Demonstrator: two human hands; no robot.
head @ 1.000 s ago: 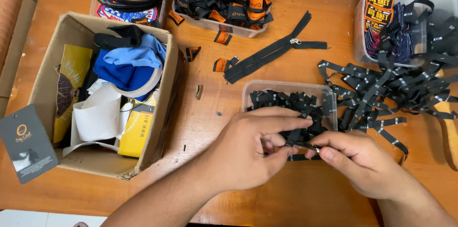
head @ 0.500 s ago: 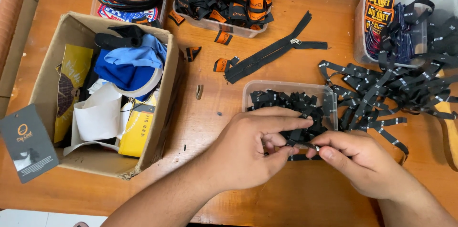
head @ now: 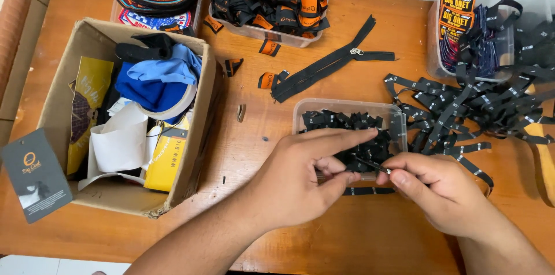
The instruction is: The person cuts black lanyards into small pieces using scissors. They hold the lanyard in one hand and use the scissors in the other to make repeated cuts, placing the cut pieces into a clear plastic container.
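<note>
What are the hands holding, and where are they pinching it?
A small black label, over the clear tub of black labels. The left hand and right hand pinch it between fingertips, one at each end. Most of it is hidden.

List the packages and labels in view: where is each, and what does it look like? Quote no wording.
Black label strip: pinched between left hand and right hand.
Clear tub: centre, black labels.
Cardboard box: left, open, brown.
Hang tag: far left, dark grey.

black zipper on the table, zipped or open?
Partly open. The black zipper splits into two tapes beyond its metal slider; the lower-left part is closed.
</note>
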